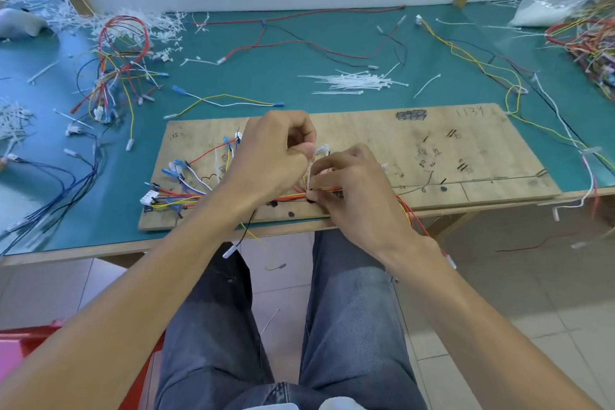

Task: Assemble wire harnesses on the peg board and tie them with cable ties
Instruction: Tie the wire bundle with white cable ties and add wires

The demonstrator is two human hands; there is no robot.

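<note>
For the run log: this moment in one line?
tying | left hand pinches cable tie | right hand holds wire bundle | on peg board

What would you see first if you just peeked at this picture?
Two hands in the middle: the left hand and right hand pinch a white cable tie over colourful wires on the wooden peg board. Behind the board, a pile of loose ties lies on the green table, and a big wire tangle sits at the far left.
</note>
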